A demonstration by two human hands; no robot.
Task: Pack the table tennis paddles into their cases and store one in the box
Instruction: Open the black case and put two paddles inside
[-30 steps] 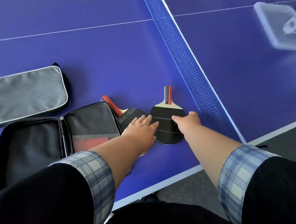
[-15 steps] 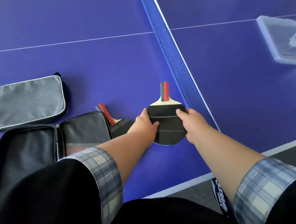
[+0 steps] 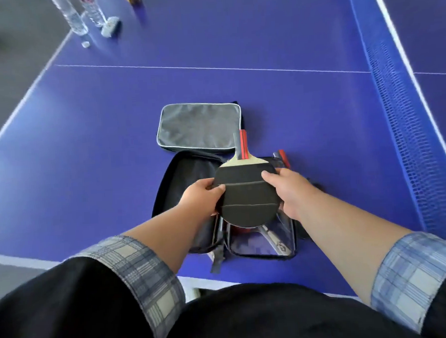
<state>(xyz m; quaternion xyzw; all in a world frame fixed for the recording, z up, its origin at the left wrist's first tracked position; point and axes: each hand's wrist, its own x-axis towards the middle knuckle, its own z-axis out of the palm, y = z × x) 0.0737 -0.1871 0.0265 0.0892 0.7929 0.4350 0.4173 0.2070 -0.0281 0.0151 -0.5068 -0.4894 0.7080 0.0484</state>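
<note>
A black-faced paddle [image 3: 246,193] with a red and grey handle pointing away hangs over the open black case [image 3: 181,176]. My left hand [image 3: 201,198] grips its left edge and my right hand [image 3: 289,191] grips its right edge. The open case lies flat, with a clear pocket on its right half [image 3: 249,246]. A second paddle's red handle [image 3: 283,157] pokes out behind my right hand; its blade is hidden. A shut grey case [image 3: 199,126] lies just beyond the open one.
The blue net [image 3: 405,123] runs down the right side. Clear plastic bottles [image 3: 75,17] stand at the table's far left corner. The table's white near edge [image 3: 20,259] is close to my body. The box is out of view.
Both hands lifted the black paddle off the table by the net and carried it left over the open case. My view swung left, so the clear box dropped out of view.
</note>
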